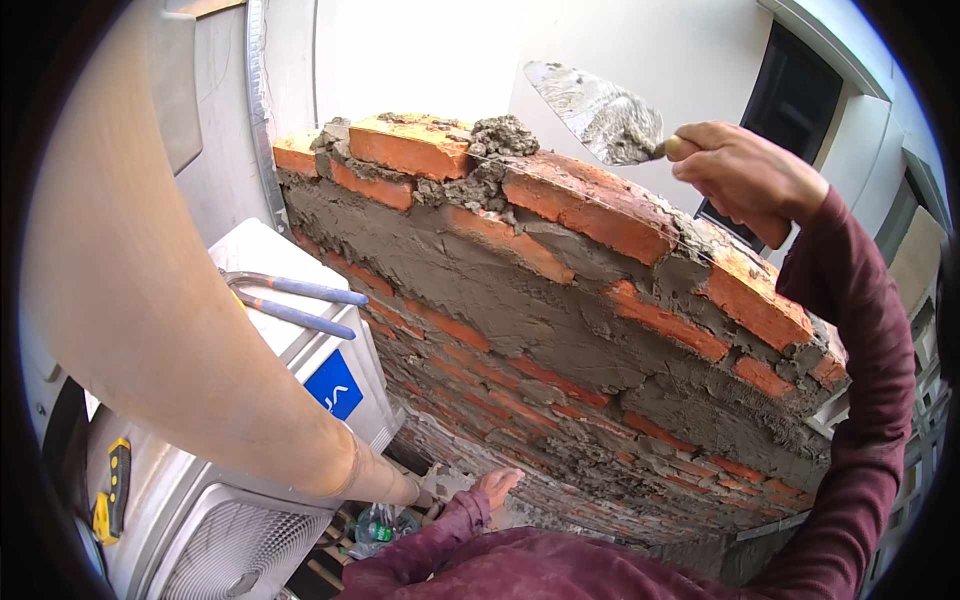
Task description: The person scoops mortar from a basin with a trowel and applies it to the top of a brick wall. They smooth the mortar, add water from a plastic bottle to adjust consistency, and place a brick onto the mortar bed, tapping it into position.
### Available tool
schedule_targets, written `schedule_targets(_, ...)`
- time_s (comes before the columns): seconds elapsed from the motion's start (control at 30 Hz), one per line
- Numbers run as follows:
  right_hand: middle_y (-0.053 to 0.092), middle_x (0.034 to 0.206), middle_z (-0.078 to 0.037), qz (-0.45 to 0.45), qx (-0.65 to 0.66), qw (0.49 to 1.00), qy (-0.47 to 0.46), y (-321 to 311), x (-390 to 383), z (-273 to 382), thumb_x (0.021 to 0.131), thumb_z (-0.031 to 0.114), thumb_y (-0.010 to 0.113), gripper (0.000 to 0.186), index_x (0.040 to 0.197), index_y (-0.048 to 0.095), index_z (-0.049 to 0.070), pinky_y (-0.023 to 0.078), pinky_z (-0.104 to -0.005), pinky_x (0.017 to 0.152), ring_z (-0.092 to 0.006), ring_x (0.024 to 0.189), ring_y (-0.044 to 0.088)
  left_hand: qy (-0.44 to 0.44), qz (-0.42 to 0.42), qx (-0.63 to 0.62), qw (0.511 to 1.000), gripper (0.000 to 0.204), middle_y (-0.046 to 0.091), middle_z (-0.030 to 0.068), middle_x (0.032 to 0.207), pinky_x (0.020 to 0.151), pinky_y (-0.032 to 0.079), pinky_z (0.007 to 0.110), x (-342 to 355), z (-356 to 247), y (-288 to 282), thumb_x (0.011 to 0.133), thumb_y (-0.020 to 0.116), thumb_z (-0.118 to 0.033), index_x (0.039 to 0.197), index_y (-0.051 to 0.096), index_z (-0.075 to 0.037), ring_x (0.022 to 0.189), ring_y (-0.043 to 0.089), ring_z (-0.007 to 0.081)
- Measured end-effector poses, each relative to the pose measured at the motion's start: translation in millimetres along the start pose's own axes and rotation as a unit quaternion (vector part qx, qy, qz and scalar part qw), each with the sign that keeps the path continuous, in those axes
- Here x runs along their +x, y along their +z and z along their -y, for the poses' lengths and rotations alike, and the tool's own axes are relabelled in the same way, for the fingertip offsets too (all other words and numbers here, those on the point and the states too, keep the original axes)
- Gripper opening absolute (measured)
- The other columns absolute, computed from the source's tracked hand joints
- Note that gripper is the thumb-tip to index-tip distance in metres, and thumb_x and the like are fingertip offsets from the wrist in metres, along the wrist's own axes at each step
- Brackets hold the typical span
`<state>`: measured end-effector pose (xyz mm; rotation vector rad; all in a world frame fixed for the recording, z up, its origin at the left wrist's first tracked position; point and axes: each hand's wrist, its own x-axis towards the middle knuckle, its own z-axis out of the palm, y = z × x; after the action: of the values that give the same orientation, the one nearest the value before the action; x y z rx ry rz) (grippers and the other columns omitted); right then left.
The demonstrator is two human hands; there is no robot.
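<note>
My right hand [745,175] is closed round the handle of a pointed trowel [597,112], held up at the right above the wall's top. Wet grey mortar covers the trowel's blade. Below it runs a brick wall [560,335] of orange bricks, its face smeared with mortar. Lumps of mortar [503,137] sit in a gap between a top brick [410,147] and a longer brick [590,205]. A thin string stretches along the upper bricks. Down by the wall's lower face, my left hand [498,487] has its fingers stretched out and holds nothing visible.
A thick beige pipe [190,330] crosses the left side, in front of a white outdoor air-conditioner unit [240,545]. Blue-handled pliers [300,300] and a yellow-black utility knife [115,490] lie on white casings. A plastic bottle [377,525] is low down.
</note>
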<state>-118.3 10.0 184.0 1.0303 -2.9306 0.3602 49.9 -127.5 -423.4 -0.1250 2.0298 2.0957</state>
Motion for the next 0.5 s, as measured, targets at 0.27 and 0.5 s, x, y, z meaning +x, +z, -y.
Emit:
schedule_targets(0.27,0.052,0.064,0.002,0.209,0.269,0.939,0.057,7.5,49.4,6.7,0.103,0.030,0.035,0.040,0.111,0.055,-0.004,0.046,-0.0195,0.035,-0.0049,0.043,0.049,0.205,-0.034,0.005,0.978,0.040,0.066,0.0091,0.104,0.076,0.050,0.030,26.7,-141.0,2.0,0.100,0.048,-0.036,0.110,0.067,-0.002,0.094,0.064,0.0184)
schedule_targets(0.5,0.053,0.061,-0.001,0.267,0.117,0.955,0.051,1.2,79.6,25.4,0.101,0.030,0.037,0.041,0.103,0.059,-0.006,0.047,-0.0224,0.031,-0.0099,0.042,0.053,0.135,0.106,0.014,0.985,0.039,0.067,0.0075,0.101,0.081,0.049,0.032,33.6,-92.3,21.9,0.100,0.048,-0.035,0.110,0.066,-0.001,0.091,0.062,0.0179)
